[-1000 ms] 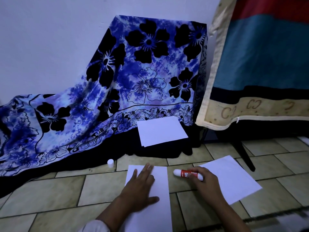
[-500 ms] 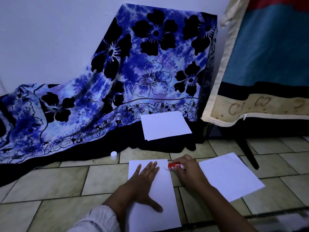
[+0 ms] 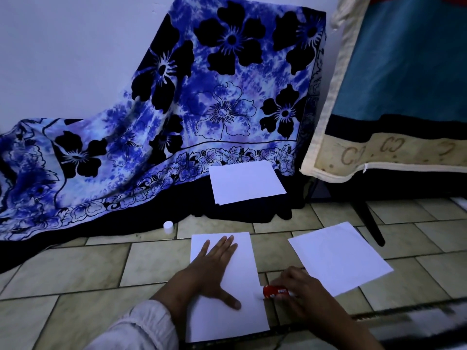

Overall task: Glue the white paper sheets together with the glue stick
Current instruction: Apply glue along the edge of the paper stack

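A white paper sheet (image 3: 242,258) lies on the tiled floor in front of me. My left hand (image 3: 209,271) lies flat on it, fingers straight and spread. My right hand (image 3: 300,291) grips a red glue stick (image 3: 274,291), its tip touching the sheet's right edge near the middle. A second white sheet (image 3: 338,256) lies to the right, apart from the first. A small stack of white sheets (image 3: 246,181) rests farther back on the dark cloth. The white glue cap (image 3: 168,227) stands on the floor to the left.
A blue flowered cloth (image 3: 202,97) drapes over something against the wall. A cushion or mattress (image 3: 394,84) leans at the right, above a dark furniture leg (image 3: 371,226). A striped mat edge (image 3: 404,322) runs along the bottom right.
My right hand has drawn the glue stick from the sheet's top right corner down its right edge toward me. My left hand keeps pressing the sheet.
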